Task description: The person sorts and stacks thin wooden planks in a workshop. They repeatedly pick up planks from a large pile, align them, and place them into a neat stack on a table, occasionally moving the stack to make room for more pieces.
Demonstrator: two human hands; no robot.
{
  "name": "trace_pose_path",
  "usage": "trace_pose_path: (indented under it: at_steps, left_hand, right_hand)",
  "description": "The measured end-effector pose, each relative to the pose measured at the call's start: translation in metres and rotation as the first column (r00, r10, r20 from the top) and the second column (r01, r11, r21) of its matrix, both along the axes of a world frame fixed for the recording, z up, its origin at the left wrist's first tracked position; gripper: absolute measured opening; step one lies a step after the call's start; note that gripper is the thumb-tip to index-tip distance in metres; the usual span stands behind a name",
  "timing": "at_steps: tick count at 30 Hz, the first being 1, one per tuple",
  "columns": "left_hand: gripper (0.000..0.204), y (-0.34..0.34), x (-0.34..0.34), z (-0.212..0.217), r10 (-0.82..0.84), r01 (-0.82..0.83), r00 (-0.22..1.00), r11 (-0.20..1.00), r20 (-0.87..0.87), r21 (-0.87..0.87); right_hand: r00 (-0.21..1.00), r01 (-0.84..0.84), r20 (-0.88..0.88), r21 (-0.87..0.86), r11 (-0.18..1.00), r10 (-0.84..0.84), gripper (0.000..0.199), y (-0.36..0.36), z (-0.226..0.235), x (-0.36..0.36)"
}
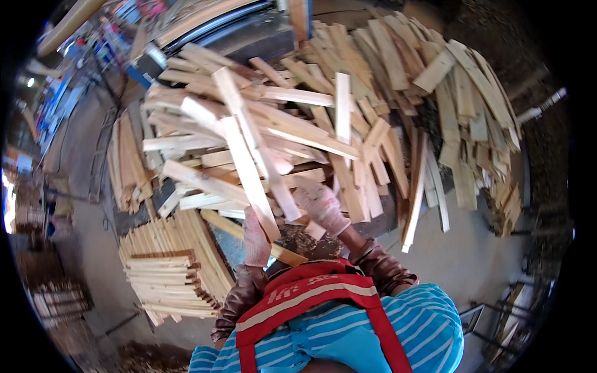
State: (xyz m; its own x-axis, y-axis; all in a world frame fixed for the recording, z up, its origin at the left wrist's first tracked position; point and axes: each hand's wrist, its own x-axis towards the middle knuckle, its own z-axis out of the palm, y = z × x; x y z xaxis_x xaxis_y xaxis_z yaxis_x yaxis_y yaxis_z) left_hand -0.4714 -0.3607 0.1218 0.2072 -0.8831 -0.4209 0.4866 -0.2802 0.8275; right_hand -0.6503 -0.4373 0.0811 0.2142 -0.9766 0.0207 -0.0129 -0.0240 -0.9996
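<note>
My left hand, in a pale knit glove, grips the near end of a long pale wooden slat that angles up and away over the heap. My right hand, gloved the same way, closes on the near end of a second long slat lying just right of the first. Both slats rise over a big loose pile of short wooden boards. A sawdust-covered surface shows just below my hands.
A neat stack of slats sits at lower left, with another bundle beyond it. More boards spread to the right. Grey concrete floor lies lower right, beside a metal frame. Machinery stands at upper left.
</note>
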Motion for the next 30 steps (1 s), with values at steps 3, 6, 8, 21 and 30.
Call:
trace_pose_path:
  at_steps: [3,6,8,21,30]
  left_hand:
    - [0.054,0.012,-0.042,-0.026,-0.181,0.177,0.974,0.983,0.138,0.045]
    - [0.046,0.013,-0.075,-0.037,-0.333,0.378,0.887,0.922,0.319,-0.089]
    - [0.051,0.002,-0.077,-0.018,-0.186,0.521,0.604,0.828,0.775,-0.207]
    - [0.053,-0.115,-0.016,-0.044,0.006,-0.138,0.729,0.981,0.684,0.139]
    - [0.029,-0.127,0.011,-0.03,0.263,-0.233,0.896,0.964,0.357,-0.125]
  right_hand:
    - [0.991,0.02,-0.133,0.104,0.994,-0.006,0.069,0.031,0.055,-0.01]
    - [0.96,0.279,-0.085,0.237,0.93,-0.267,0.085,0.039,0.047,-0.033]
    - [0.85,0.518,-0.115,0.005,0.856,-0.514,0.078,0.028,0.003,-0.087]
    - [0.232,0.413,-0.889,-0.277,0.868,-0.395,0.057,-0.025,-0.092,-0.321]
    - [0.742,-0.173,-0.644,-0.452,0.875,-0.185,0.063,-0.155,0.025,-0.054]
